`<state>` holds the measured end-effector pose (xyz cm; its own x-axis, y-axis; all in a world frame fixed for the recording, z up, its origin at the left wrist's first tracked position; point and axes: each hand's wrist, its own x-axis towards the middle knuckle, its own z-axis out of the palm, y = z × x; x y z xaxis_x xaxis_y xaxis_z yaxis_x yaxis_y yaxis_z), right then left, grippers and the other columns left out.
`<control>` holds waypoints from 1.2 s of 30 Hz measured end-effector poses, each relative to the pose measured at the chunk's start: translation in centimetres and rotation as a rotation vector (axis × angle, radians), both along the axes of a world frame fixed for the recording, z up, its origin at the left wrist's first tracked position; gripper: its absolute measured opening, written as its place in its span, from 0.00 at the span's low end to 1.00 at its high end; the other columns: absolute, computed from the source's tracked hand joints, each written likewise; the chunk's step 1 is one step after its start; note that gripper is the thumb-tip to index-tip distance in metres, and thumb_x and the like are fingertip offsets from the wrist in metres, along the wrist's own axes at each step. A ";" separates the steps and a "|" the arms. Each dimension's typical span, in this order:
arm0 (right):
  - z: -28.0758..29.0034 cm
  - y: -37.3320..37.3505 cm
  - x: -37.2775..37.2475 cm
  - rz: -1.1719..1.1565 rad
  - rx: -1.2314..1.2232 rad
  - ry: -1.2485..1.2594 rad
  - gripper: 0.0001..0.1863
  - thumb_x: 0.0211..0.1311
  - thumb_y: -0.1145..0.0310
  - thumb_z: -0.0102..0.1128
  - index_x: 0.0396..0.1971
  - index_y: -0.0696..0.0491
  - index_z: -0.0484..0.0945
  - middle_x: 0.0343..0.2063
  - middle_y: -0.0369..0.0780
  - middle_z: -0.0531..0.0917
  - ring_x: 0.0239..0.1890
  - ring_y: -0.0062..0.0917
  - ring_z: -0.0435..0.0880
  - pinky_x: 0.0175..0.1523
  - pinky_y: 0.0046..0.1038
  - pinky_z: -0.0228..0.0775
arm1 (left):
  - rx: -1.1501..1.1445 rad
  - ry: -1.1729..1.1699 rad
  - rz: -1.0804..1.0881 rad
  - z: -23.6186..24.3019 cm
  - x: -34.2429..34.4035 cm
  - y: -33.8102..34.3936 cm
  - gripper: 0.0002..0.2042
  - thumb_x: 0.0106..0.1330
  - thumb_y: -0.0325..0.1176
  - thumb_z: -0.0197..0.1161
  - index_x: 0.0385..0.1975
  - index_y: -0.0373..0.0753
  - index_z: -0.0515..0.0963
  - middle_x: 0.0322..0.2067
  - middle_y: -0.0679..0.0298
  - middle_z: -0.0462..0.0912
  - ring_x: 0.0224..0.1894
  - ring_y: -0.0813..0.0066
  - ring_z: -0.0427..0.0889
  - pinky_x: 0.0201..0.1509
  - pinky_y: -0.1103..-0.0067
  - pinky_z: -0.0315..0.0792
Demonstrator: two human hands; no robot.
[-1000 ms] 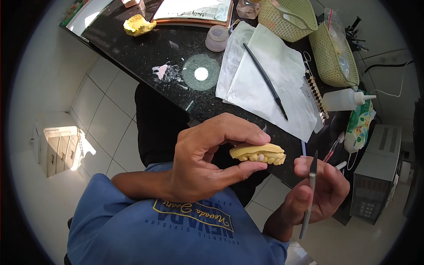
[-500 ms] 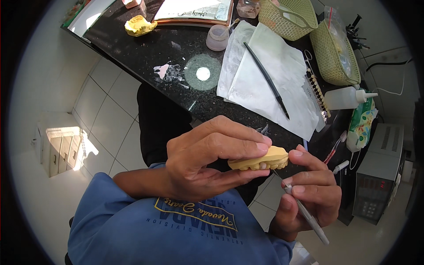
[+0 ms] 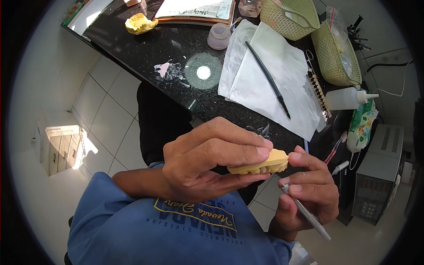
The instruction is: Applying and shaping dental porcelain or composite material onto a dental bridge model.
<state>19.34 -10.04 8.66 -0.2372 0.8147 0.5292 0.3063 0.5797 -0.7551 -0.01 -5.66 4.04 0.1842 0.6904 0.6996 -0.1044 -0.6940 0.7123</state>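
My left hand (image 3: 207, 159) grips a yellow dental cast (image 3: 276, 159) between fingers and thumb, its row of teeth along the underside with one paler tooth among them. My right hand (image 3: 311, 198) holds a slim metal craft knife (image 3: 307, 212) slanting up toward the cast’s underside. A fingertip of my right hand touches the cast’s right end. The knife’s blade is hard to make out.
Black worktop (image 3: 115, 44) holds another yellow cast (image 3: 140, 24), white papers (image 3: 269, 70) with a dark pen (image 3: 267, 77), a small jar (image 3: 218, 36), mesh baskets (image 3: 289, 17), a squeeze bottle (image 3: 342, 99) and tooth shade guide (image 3: 318, 90). A grey appliance (image 3: 375, 172) stands right.
My right hand has brought the knife from upright at the right to slanted against the cast. My left fingers now lie farther over the cast’s top, and the cast has shifted slightly.
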 end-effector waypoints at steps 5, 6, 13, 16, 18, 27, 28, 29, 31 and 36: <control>-0.1 0.1 -0.2 -0.019 0.017 0.000 0.18 0.43 0.77 0.74 0.36 0.56 0.77 0.28 0.43 0.85 0.43 0.41 0.85 0.54 0.43 0.76 | -0.006 0.021 -0.015 0.2 -0.2 0.0 0.23 0.47 0.23 0.76 0.43 0.34 0.75 0.40 0.52 0.80 0.38 0.70 0.83 0.37 0.82 0.78; -0.3 0.1 -0.3 -0.020 0.010 0.038 0.18 0.42 0.77 0.74 0.36 0.56 0.77 0.28 0.43 0.85 0.43 0.41 0.85 0.54 0.43 0.76 | -0.007 0.017 -0.011 0.1 -0.2 0.0 0.23 0.47 0.23 0.76 0.43 0.34 0.75 0.40 0.52 0.80 0.39 0.70 0.83 0.37 0.82 0.79; -0.1 0.4 0.0 0.008 0.002 0.036 0.19 0.40 0.78 0.75 0.35 0.56 0.77 0.28 0.43 0.85 0.42 0.40 0.85 0.53 0.42 0.76 | -0.007 0.007 0.007 0.0 -0.1 -0.2 0.23 0.47 0.22 0.76 0.43 0.36 0.75 0.41 0.53 0.80 0.39 0.69 0.83 0.39 0.81 0.79; 0.0 0.4 -0.1 0.003 0.002 0.032 0.19 0.41 0.77 0.75 0.35 0.56 0.78 0.28 0.43 0.85 0.42 0.40 0.85 0.53 0.42 0.76 | 0.002 0.011 0.008 0.1 0.0 -0.1 0.22 0.48 0.22 0.76 0.43 0.36 0.75 0.41 0.53 0.80 0.39 0.70 0.83 0.39 0.81 0.79; 0.0 0.5 0.0 0.005 0.001 0.022 0.19 0.41 0.77 0.75 0.35 0.56 0.78 0.28 0.43 0.85 0.42 0.40 0.85 0.53 0.42 0.77 | 0.003 0.009 0.007 0.1 0.0 -0.1 0.22 0.48 0.22 0.76 0.43 0.36 0.75 0.41 0.53 0.80 0.39 0.70 0.83 0.39 0.81 0.79; 0.0 0.6 0.1 0.009 -0.017 0.030 0.18 0.41 0.77 0.75 0.35 0.56 0.78 0.28 0.43 0.85 0.42 0.40 0.85 0.53 0.41 0.77 | 0.011 0.008 0.012 0.0 0.0 0.0 0.22 0.48 0.22 0.75 0.43 0.35 0.75 0.40 0.52 0.80 0.39 0.69 0.83 0.38 0.81 0.79; 0.0 0.6 0.1 0.018 -0.010 0.011 0.19 0.41 0.77 0.75 0.35 0.56 0.78 0.28 0.43 0.85 0.43 0.40 0.85 0.54 0.42 0.76 | 0.018 0.016 0.008 0.0 0.0 0.0 0.22 0.48 0.22 0.75 0.44 0.35 0.75 0.41 0.52 0.80 0.39 0.69 0.83 0.38 0.81 0.79; 0.0 0.6 0.2 0.017 -0.010 0.011 0.19 0.41 0.77 0.75 0.35 0.56 0.78 0.28 0.43 0.85 0.43 0.40 0.85 0.54 0.42 0.76 | 0.018 0.016 0.007 0.0 -0.1 0.1 0.22 0.48 0.22 0.75 0.44 0.35 0.75 0.41 0.52 0.80 0.39 0.69 0.83 0.38 0.81 0.79; 0.0 0.5 0.3 0.022 -0.029 0.029 0.20 0.41 0.78 0.74 0.37 0.55 0.76 0.29 0.43 0.84 0.44 0.40 0.85 0.54 0.42 0.76 | -0.005 0.025 -0.006 -0.1 -0.2 0.1 0.23 0.48 0.23 0.76 0.43 0.35 0.74 0.41 0.52 0.80 0.38 0.70 0.82 0.38 0.82 0.78; -0.3 0.1 -0.2 0.000 -0.016 0.065 0.20 0.42 0.78 0.74 0.37 0.54 0.75 0.29 0.42 0.84 0.45 0.42 0.84 0.55 0.44 0.75 | -0.033 0.025 -0.007 -0.3 -0.2 -0.2 0.24 0.47 0.23 0.77 0.44 0.36 0.73 0.41 0.53 0.78 0.38 0.72 0.81 0.37 0.83 0.77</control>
<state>19.18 -9.90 8.35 -0.2031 0.8229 0.5306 0.2561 0.5677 -0.7824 -0.17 -5.84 3.76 0.2064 0.7114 0.6718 -0.0906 -0.6698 0.7370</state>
